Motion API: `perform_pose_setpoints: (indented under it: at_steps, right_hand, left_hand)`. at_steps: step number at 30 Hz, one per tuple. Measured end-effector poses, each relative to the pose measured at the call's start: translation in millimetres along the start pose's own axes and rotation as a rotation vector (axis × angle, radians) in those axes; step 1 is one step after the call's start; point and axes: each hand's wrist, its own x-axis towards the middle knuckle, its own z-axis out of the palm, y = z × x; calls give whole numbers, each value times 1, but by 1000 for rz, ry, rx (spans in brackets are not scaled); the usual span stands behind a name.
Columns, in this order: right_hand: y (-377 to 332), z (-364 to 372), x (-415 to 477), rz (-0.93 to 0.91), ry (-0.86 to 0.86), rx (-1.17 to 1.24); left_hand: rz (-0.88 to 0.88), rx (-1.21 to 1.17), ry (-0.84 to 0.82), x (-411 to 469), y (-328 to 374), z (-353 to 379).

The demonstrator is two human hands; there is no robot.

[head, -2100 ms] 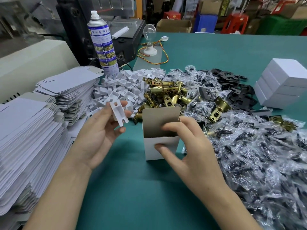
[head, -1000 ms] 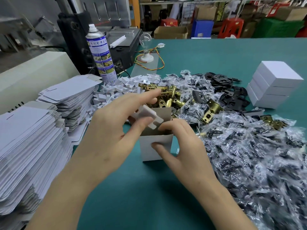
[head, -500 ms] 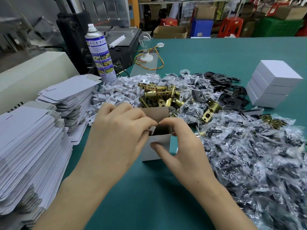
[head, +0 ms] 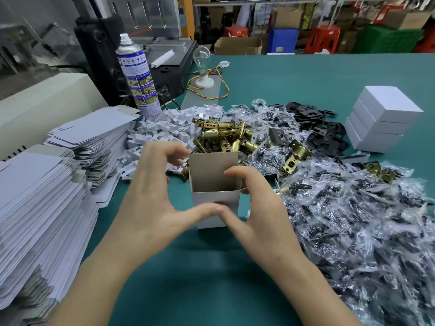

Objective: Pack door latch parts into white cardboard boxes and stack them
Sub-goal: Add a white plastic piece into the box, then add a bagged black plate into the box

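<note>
Closest in, your left hand (head: 150, 198) is cupping loosely at 9 o'clock of the white box (head: 211, 175), thumb touching the front wall, fingers curling beside the rear flap and grasping nothing I can see. Your right hand (head: 256, 208) is gripping the box from 3 o'clock, thumb on the front, forefinger over the side edge. The box is standing upright on the green table (head: 211, 278), top open, contents hidden. Risk: anything sitting proud inside could be creasing the flap as you fold it. Bagged parts (head: 353, 220) are crowding in at 3 o'clock, and one could snag in the closure. Brass latches (head: 223, 135) are lying at 12 o'clock; finished boxes (head: 381, 121) are sitting stacked at 2 o'clock.
</note>
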Motion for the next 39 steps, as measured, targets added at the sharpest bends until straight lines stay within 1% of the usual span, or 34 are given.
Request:
perform_pose_setpoints:
  at_steps: [2,3,4,5,7,9,11,13,17,19,21,24,26,29,33,35,39]
  right_hand:
    - [0,1,0,13,1,10]
    - [-1,2,1,17,3,23]
    - [-1,2,1,18,6,37]
    - [-2,2,2,14,13,45]
    - [-5,-2,4,11,31,43]
    - [-10,-8,9,26,64,44]
    - [-15,-20,16,30,120,11]
    - [-18,-38,28,47,138,-82]
    - [-2,-77,70,217,1,-371]
    - [17,-88,96,314,-53,-522]
    - [41,-92,119,403,-158,-675]
    - [70,-87,140,480,-309,-858]
    - [80,-82,147,491,-355,-911]
    - [82,-80,153,476,-313,-911]
    - [79,-78,150,485,-206,-698]
    - [79,-74,145,453,-142,-641]
    - [68,-73,142,330,22,-527]
  left_hand:
    - [-194,-200,-215,-2,-13,9]
    - [-242,-278,-335,-1,-20,15]
    - [-274,-352,-419,0,-25,22]
    - [-303,-428,-450,2,-27,27]
    - [-348,-569,-423,10,-30,38]
    - [-368,-656,-417,16,-34,44]
    - [-393,-691,-426,16,-38,46]
    - [-425,-719,-403,11,-43,48]
    - [-407,-708,-380,6,-50,53]
    - [-396,-720,-369,5,-50,54]
    - [-397,-735,-353,4,-47,55]
    - [-392,-754,-346,4,-46,55]
    - [-392,-760,-349,4,-47,55]
    - [-385,-766,-372,4,-48,55]
    - [-386,-787,-372,4,-49,55]
    - [-387,-809,-369,4,-49,55]
    - [-385,-816,-379,5,-50,56]
